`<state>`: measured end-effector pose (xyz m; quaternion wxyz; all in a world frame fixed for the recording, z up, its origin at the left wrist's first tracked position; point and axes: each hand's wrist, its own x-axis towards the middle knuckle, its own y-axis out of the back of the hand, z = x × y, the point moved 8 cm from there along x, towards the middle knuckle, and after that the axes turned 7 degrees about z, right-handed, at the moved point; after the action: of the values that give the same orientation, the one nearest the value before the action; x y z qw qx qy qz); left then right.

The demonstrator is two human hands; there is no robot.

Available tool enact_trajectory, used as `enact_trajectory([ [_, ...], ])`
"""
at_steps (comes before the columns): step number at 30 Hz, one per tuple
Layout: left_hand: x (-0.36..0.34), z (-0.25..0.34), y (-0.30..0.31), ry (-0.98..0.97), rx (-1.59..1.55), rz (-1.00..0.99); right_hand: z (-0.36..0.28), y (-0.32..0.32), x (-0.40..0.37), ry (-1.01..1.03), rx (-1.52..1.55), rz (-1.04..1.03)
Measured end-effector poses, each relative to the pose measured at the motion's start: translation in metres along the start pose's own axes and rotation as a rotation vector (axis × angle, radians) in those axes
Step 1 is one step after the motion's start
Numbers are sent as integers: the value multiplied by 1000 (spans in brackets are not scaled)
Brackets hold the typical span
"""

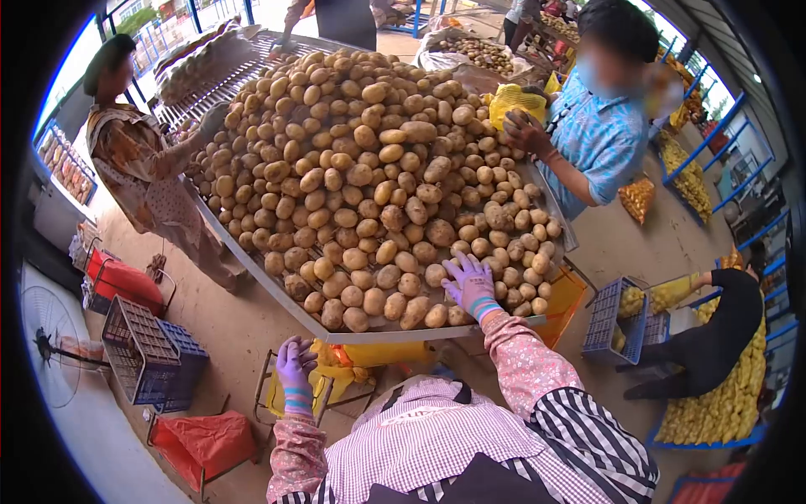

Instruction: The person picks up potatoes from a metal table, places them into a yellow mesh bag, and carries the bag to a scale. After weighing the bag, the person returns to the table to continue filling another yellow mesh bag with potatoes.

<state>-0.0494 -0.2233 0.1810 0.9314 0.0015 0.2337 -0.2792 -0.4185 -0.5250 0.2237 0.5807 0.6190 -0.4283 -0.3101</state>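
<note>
Head view: the wearer is standing at the near edge of a metal table (395, 337), and a big heap of potatoes (361, 172) is covering most of it, rising toward the far side and thinning toward the near rim. The right hand (470, 284), in a purple glove, is reaching over that rim; its fingers are spreading wide and resting on potatoes at the near right part of the heap, not closing round any. The left hand (295, 366), gloved alike, is hanging outside the table, near the left part of the near rim; its fingers are bending loosely, about half open, and I cannot tell whether it is holding anything. Yellow bags (395, 353) are showing below the near rim. Across the right side, a worker in blue (606, 139) is handling a yellow net bag (514, 104) beside the heap; at the left side, another worker (138, 164) is reaching an arm to the potatoes. Plastic crates (138, 357) are standing on the floor at left, a red bag (206, 443) lying near them. At right, a person in black (726, 332) is bending beside a blue crate (613, 323).
</note>
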Motion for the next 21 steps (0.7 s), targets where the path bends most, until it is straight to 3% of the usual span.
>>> enact_trajectory([
  [4,-10,24,-78,-126,95,-222,31,-2,14,-73,118,135],
  [8,-37,15,-126,-169,182,-389,54,15,31,-333,178,-67],
  [11,-54,-11,-140,-120,268,-429,42,33,61,-135,226,184],
  [12,-59,-19,-143,-118,284,-454,39,32,71,-140,231,181],
  [14,-65,-29,-152,-97,333,-443,14,29,90,37,163,169],
  [18,-75,-33,-173,-80,397,-447,1,2,114,-12,115,-23],
  [21,-70,-23,-189,-264,563,-422,3,6,114,-26,128,-107],
])
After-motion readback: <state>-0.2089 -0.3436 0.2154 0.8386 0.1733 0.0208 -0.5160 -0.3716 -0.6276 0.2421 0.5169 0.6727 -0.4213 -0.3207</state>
